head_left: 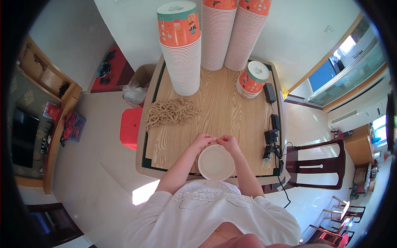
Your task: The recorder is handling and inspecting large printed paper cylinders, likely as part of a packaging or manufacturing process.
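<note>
A white paper bucket (pixel 216 162) stands at the near table edge, its round mouth facing up and its inside pale and bare. Just beyond its far rim, my left hand (pixel 203 141) and my right hand (pixel 228 142) meet with pinched fingertips. Between them shows a short bit of thin tan cord, mostly hidden by the fingers. A loose heap of tan cords (pixel 170 113) lies left of my hands. Farther back rises a tall stack of upside-down paper buckets (pixel 180 62), white rims below and an orange and green printed one on top.
Two more tall bucket stacks (pixel 218 37) lean near the wall. A short bucket stack (pixel 252 80) sits at the back right. Black adapters and cables (pixel 271 136) line the table's right edge. A red stool (pixel 131 127) and a dark wooden chair (pixel 316 164) flank the table (pixel 231 118).
</note>
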A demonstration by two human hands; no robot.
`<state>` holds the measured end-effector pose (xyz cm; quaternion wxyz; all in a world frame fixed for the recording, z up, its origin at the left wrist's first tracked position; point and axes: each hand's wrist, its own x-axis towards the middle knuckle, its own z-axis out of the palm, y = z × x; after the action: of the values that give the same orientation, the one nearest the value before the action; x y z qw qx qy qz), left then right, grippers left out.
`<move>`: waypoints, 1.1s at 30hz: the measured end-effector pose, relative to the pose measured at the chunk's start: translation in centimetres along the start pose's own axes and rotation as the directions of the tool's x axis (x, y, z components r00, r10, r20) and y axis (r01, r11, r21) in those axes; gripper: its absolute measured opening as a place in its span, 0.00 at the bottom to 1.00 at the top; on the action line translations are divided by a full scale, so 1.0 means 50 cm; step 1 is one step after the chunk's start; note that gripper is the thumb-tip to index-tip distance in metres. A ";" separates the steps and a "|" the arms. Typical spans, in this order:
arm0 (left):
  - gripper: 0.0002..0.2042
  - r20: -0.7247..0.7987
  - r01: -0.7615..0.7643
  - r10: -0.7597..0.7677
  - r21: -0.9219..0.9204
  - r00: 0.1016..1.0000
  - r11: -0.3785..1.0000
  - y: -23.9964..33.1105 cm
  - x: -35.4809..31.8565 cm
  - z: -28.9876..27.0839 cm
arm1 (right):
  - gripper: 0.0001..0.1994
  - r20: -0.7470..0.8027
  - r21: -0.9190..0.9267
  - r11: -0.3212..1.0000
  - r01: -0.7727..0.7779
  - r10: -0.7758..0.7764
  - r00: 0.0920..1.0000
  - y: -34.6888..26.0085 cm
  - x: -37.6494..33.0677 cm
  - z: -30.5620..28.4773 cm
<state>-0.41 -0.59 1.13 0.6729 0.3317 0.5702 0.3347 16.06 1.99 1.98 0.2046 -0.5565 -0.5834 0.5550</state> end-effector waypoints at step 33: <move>0.06 -0.060 -0.004 -0.002 -0.095 0.998 0.995 -0.040 0.036 0.006 | 0.04 0.057 0.111 0.994 -0.007 0.001 0.998 0.013 0.007 -0.009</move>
<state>0.25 -0.21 -1.46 0.6705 0.2893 0.5733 0.3716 16.61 2.35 1.39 0.2178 -0.5294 -0.5561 0.6026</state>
